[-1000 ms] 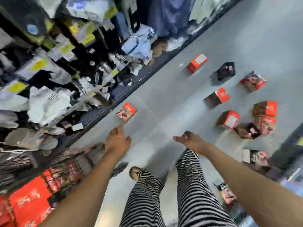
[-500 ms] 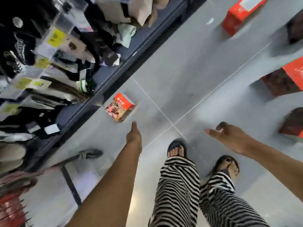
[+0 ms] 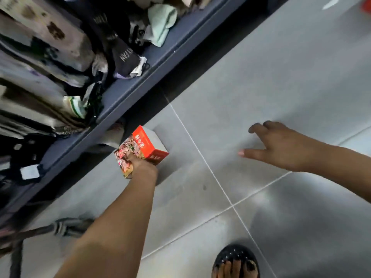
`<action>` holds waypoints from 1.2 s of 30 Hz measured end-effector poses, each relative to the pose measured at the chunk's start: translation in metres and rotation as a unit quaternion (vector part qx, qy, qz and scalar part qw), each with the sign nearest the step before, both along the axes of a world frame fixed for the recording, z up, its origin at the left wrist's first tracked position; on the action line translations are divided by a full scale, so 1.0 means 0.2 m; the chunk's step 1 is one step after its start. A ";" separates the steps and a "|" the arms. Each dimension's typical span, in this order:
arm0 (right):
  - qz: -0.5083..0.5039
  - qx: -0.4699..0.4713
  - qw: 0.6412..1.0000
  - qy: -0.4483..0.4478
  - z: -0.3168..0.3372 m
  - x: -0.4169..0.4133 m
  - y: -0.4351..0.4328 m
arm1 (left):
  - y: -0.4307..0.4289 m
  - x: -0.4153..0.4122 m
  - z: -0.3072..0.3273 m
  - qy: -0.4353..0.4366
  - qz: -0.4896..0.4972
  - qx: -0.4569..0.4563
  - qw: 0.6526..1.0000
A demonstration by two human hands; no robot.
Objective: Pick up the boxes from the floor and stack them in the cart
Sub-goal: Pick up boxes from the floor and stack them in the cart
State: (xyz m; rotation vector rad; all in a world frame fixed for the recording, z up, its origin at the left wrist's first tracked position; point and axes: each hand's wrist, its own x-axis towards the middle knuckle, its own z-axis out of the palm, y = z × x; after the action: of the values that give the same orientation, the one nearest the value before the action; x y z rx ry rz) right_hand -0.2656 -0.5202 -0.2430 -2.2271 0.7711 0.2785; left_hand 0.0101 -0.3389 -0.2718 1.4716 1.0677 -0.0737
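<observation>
Grey tiled floor (image 3: 281, 81) filled most of the view, open and bare to the right. One long blue shelf (image 3: 152, 63), crowded with folded clothing, ran diagonally along the left edge. One red box (image 3: 145, 144) sat on the floor just beside the shelf's base. The left hand (image 3: 140, 164) reached straight down, arm extended, onto the box's near end; whether its fingers had closed round it could not be told. The right hand (image 3: 281, 146) hovered apart, above the floor, fingers (image 3: 259, 127) spread and holding nothing. One sandalled foot (image 3: 235, 261) showed at the bottom edge.
</observation>
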 end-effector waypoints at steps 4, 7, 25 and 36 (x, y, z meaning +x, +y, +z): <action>0.056 -0.043 0.998 0.002 -0.04 0.05 -0.06 | -0.01 0.07 0.01 -0.017 -0.054 -0.004 0.998; 0.039 -0.035 0.999 0.000 -0.05 0.01 -0.10 | -0.01 0.13 0.01 -0.048 -0.123 -0.045 0.990; -0.105 -0.105 0.984 0.098 -0.03 -0.74 -0.21 | -0.77 -0.74 0.29 -0.430 -0.686 0.334 0.483; -0.633 -0.073 0.771 -0.001 0.05 -1.53 -0.14 | -1.14 -1.46 0.31 -0.492 -0.798 0.223 0.268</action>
State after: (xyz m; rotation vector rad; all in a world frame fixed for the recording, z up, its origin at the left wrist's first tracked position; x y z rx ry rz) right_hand -0.5719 -0.5490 -0.2329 -1.3498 2.1032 -0.4696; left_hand -0.2823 -0.5664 -0.2094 1.9138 -1.8758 -0.2235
